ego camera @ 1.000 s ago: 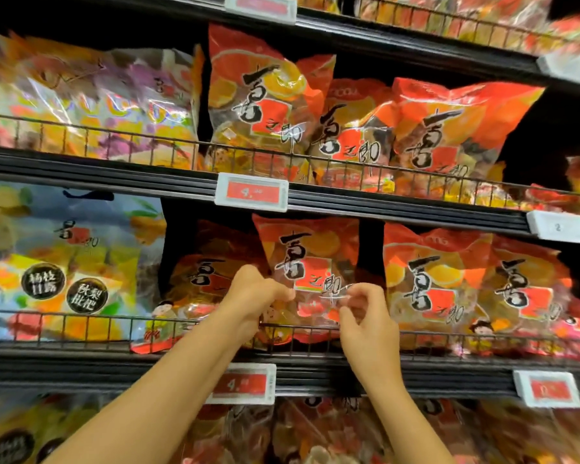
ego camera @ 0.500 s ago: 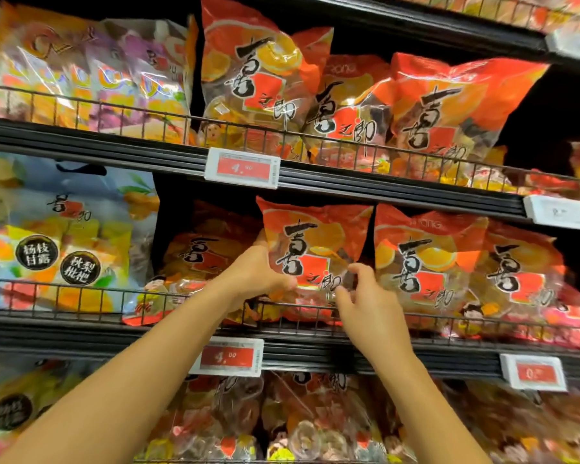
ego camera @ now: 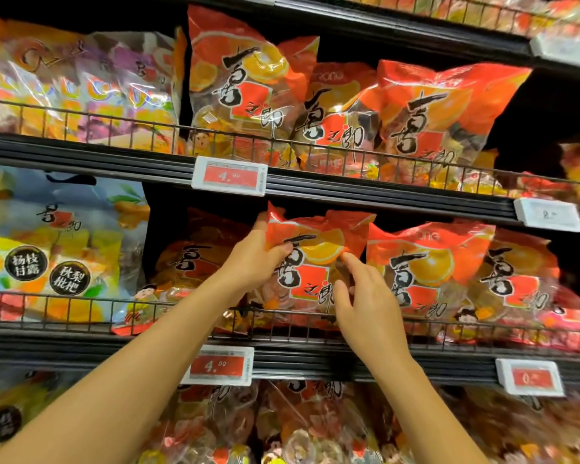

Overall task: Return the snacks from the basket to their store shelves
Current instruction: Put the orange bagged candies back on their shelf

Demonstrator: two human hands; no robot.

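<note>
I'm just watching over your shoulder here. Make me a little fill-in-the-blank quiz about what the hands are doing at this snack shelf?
1. The left hand grips the top left corner of an ____ snack bag.
2. The right hand touches the front of that bag with ____ fingers.
3. The bag stands behind the shelf's black wire ____.
4. The red price tag under the bag begins with the digit ____.

Missing words: orange; straight; rail; 4

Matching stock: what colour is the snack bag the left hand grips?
Red-orange snack bag with black calligraphy and an orange slice, head view.
</note>
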